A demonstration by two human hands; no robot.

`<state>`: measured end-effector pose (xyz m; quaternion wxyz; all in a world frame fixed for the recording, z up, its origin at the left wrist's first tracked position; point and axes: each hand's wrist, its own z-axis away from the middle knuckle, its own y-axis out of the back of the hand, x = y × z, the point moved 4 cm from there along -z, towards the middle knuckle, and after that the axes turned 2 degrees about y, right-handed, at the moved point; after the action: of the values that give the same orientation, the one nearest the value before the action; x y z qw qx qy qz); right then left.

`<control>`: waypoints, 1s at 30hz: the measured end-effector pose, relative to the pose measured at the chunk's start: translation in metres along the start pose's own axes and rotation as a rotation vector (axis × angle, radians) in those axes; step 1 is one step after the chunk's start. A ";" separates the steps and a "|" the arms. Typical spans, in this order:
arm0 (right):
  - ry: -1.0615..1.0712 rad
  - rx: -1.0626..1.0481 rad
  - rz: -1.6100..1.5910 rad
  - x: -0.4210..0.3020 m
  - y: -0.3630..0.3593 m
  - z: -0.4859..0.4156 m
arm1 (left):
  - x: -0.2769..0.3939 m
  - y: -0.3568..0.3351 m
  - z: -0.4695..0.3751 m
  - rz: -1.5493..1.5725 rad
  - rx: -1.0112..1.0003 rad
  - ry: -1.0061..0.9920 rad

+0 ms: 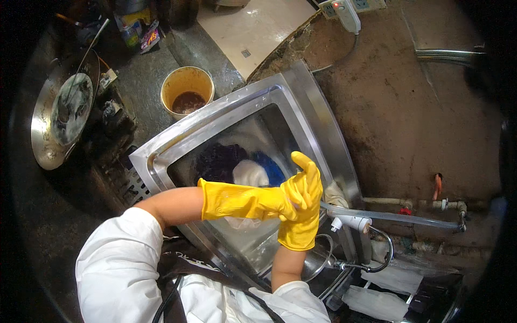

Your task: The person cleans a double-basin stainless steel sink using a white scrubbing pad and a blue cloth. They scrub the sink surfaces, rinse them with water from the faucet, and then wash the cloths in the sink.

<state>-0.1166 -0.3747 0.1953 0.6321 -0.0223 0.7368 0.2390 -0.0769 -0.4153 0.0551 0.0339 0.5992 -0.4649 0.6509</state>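
Observation:
Both my hands wear yellow rubber gloves and meet above the right side of a stainless steel sink (pixel 228 105). My left hand (pixel 287 206) reaches across from the left, its fingers closed against the palm side of the right glove. My right hand (pixel 305 183) points away from me, one finger stretched out and the others bent; the overlap hides whether it grips anything. Below them in the basin lie dark cloth (pixel 220 161), a blue cloth (pixel 270 166) and a whitish cloth (pixel 250 173) in cloudy water. Another pale piece shows partly under the left forearm.
A yellowish bucket (pixel 187 76) with brown liquid stands beyond the sink. At left is a large metal wok (pixel 42 139). On the right are a white faucet fitting (pixel 354 223), a clear hose (pixel 396 218), a metal pot (pixel 315 262) and wall pipes. A plug sits in a power strip (pixel 369 5).

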 end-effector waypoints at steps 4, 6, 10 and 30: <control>-0.168 -0.085 -0.508 0.070 0.001 0.004 | -0.023 0.014 -0.020 -0.345 0.242 -0.120; -0.287 -0.146 -1.014 0.138 0.002 0.002 | -0.043 0.026 -0.017 -0.461 0.337 -0.174; -0.558 0.231 -0.909 0.203 -0.010 0.013 | -0.084 0.051 0.002 -0.763 0.512 -0.285; -0.125 0.140 -0.545 0.082 -0.048 0.053 | 0.031 0.020 0.101 0.122 0.598 0.174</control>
<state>-0.0679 -0.3751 0.0975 0.7173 -0.1612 0.6778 0.0098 -0.0220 -0.5081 0.0537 -0.1430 0.4957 -0.2834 0.8084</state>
